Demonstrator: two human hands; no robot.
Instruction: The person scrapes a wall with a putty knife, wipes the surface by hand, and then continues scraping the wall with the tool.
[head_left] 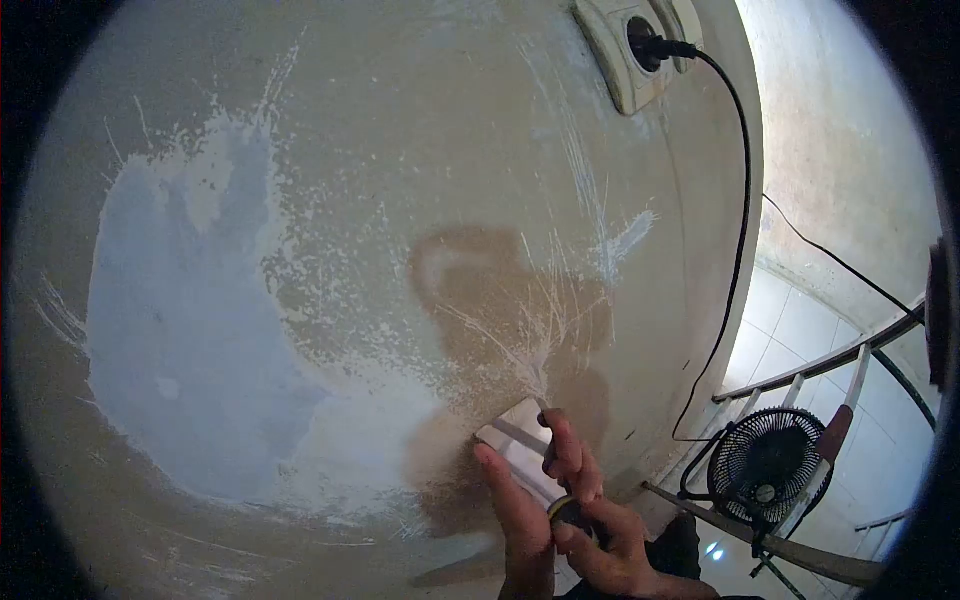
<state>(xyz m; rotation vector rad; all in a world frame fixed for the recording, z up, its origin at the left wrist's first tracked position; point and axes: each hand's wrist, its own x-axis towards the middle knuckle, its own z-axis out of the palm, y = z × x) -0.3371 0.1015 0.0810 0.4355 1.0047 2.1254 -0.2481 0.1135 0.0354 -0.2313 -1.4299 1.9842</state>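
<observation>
Low in the middle of the head view, my left hand (522,515) is closed around a flat tool that looks like a putty knife (522,442). Its pale, shiny blade shows darker stripes. My thumb runs along the blade's left edge, and curled fingers lie at its right edge. My right hand (615,550) grips close to the dark, yellow-banded handle end, its fingers partly covering it. Directly behind the blade is a wall (350,60) with a brown bare patch (480,335) and thin white scratches. Left of that spreads a large bluish-white patch (190,370).
A black plug sits in a wall socket (625,70) at upper right, its cable (746,190) hanging along the wall's edge. Lower right, a black fan (768,465) stands among ladder-like rails (850,390). White floor tiles (800,325) show beyond.
</observation>
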